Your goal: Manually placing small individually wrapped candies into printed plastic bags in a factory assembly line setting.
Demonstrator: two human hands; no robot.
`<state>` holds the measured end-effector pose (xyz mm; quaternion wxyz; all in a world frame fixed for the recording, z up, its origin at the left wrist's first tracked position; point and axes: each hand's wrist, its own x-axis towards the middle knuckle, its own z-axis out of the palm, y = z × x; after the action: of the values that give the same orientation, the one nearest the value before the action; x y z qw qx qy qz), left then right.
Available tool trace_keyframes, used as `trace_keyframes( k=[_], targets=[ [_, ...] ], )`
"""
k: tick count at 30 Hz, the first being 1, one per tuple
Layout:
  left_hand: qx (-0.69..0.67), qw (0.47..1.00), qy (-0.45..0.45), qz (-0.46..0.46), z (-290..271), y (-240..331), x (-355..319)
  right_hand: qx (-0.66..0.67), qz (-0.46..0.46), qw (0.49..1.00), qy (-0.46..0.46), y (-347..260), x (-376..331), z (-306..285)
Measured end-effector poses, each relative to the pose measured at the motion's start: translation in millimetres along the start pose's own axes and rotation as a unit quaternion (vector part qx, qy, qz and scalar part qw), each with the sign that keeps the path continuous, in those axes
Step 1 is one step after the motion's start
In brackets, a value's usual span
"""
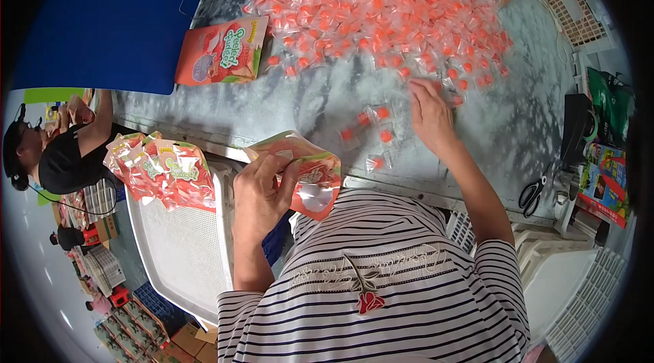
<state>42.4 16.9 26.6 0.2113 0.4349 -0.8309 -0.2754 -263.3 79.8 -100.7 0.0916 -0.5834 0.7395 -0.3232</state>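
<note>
My left hand point(262, 193) pinches the upper edge of a pink-red candy pouch point(315, 182) at the table's front edge, thumb on the near face. Whether the pouch's mouth gapes is hard to see. My right hand point(430, 114) lies low over the table with fingers stretched out, at the near fringe of a big heap of clear-wrapped orange-red candies point(381, 9). One wrapped candy point(456, 100) shows just beside its fingers. Between my hands, several loose wrapped candies point(386, 136) lie on the grey table point(313, 101).
A flat pouch point(221, 51) lies left of the heap, beside a blue panel point(102, 16). Filled-looking pouches point(163, 169) rest on a white crate point(180, 240) at my left. Scissors point(533, 194) and a tape dispenser point(579, 128) are at the right. A co-worker point(75, 159) sits far left.
</note>
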Motion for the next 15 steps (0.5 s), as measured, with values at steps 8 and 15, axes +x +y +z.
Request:
trace_keyframes(
  k=[8,15],
  targets=[
    [0.002,1.0,-0.011,-0.001,1,-3,2,0.291,0.205,0.929,-0.101,-2,-24,-25],
    [0.007,1.0,-0.009,0.001,3,-3,1,0.03,-0.104,0.988,-0.11,-28,-30,-17]
  ],
)
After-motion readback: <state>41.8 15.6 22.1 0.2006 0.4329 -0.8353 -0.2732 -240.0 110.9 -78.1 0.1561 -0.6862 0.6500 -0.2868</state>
